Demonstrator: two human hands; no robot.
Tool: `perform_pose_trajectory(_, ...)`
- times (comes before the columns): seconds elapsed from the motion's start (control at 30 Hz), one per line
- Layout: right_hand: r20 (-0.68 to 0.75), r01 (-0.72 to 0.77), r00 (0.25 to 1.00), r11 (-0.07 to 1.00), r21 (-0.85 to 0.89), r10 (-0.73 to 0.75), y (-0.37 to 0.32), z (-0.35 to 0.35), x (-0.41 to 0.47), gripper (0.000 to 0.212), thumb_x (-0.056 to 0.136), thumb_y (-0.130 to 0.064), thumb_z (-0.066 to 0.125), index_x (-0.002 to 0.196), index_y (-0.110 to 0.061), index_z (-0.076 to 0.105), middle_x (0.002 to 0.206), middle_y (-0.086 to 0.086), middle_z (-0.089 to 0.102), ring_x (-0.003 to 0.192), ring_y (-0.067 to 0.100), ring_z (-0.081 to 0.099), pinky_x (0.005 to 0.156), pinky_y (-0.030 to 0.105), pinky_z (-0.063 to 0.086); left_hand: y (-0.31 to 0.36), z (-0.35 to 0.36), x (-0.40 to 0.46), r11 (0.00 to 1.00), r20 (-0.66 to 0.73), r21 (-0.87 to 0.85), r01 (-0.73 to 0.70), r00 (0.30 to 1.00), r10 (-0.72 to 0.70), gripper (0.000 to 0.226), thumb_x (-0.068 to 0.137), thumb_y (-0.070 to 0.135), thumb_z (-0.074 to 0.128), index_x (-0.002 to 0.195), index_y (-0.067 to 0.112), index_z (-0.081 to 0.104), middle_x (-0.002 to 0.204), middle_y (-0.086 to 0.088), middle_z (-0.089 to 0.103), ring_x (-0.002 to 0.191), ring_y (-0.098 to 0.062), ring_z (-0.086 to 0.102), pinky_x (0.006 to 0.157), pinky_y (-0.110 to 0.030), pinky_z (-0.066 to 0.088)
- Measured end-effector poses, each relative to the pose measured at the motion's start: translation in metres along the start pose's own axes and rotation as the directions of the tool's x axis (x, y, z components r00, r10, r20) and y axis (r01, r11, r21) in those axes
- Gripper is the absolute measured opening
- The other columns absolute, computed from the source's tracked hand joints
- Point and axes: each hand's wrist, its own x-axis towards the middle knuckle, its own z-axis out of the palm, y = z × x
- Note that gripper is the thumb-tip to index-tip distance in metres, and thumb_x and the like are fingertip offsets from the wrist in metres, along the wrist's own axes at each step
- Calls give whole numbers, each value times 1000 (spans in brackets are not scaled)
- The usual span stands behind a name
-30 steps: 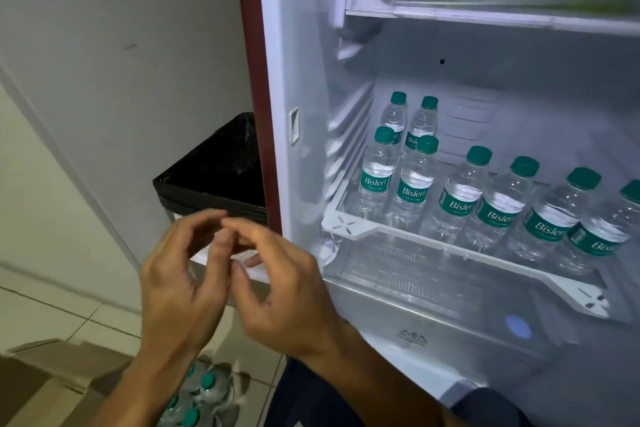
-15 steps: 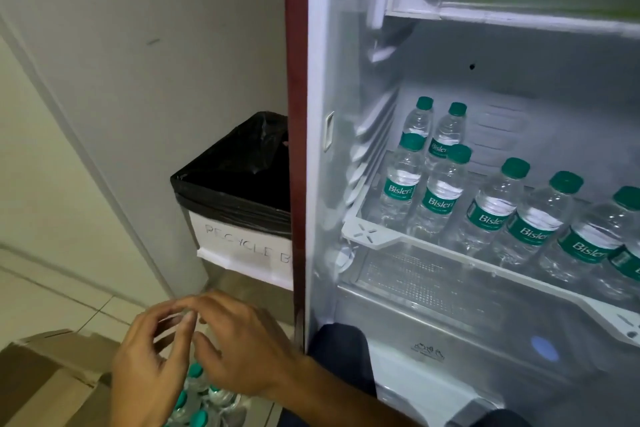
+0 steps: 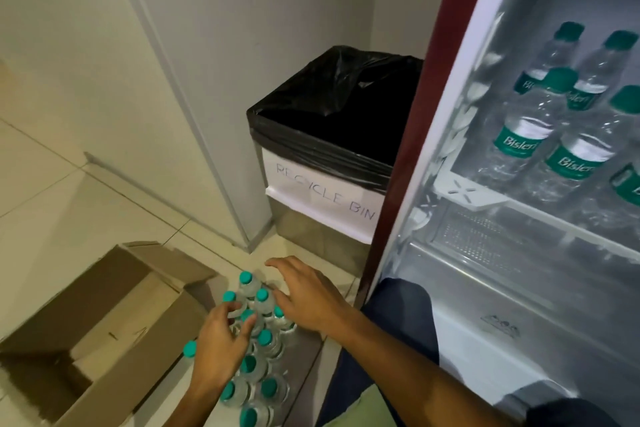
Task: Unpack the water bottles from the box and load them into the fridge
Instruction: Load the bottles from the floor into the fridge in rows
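Several small water bottles (image 3: 265, 338) with green caps stand bunched together on the floor, just right of an open cardboard box (image 3: 104, 322). My left hand (image 3: 220, 347) reaches down onto the bunch, its fingertips touching the caps near the middle. My right hand (image 3: 306, 295) hovers over the far right side of the bunch with fingers spread, holding nothing. To the right the fridge stands open; several more bottles (image 3: 519, 142) stand on its white shelf (image 3: 460, 189).
A bin (image 3: 322, 184) with a black liner and a "RECYCLE BIN" label stands between the wall and the fridge's dark red side (image 3: 391, 218). My knee (image 3: 398, 315) in dark trousers is in front of the fridge. Tiled floor lies to the left.
Both hands dropped from in front of the fridge down to the bottles on the floor and moved apart. The view swung down and left, bringing the box into sight.
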Motion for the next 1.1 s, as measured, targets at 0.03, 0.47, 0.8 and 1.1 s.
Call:
perform_pose_trajectory(0.03,28,-11,1000,1000,0,11,3,5,1,52,98,-23,56,148,-23,39,145,3,47,111,25,60,89,37,53,-6,4,1,1000,22,12,25,999,-25,44,89,41,68,123,15,57,121,-3,62,97,-14,59,81,-33,50)
perform_pose_trajectory(0.47,451,-5,887,978,-207,100,10,70,-5,33,93,-27,60,124,-18,57,121,11,61,107,32,59,86,44,53,-57,40,-27,991,178,69,117,976,-127,37,84,20,75,117,17,58,112,4,61,104,-17,59,86,-28,48)
perform_pose_trajectory(0.8,617,88,781,960,-267,100,18,109,-21,35,88,-32,69,117,-14,59,113,12,61,99,30,60,73,38,50,-71,40,-67,986,176,165,-33,984,3,19,90,27,69,105,24,58,101,10,55,89,-7,53,76,-16,42)
perform_pose_trajectory(1.1,734,238,678,932,-273,42,28,129,-36,54,88,-23,71,137,-15,49,126,17,53,109,37,56,80,45,50,-96,52,-99,967,378,254,-28,923,-73,48,89,38,68,131,23,51,129,5,55,110,-10,57,92,-15,42)
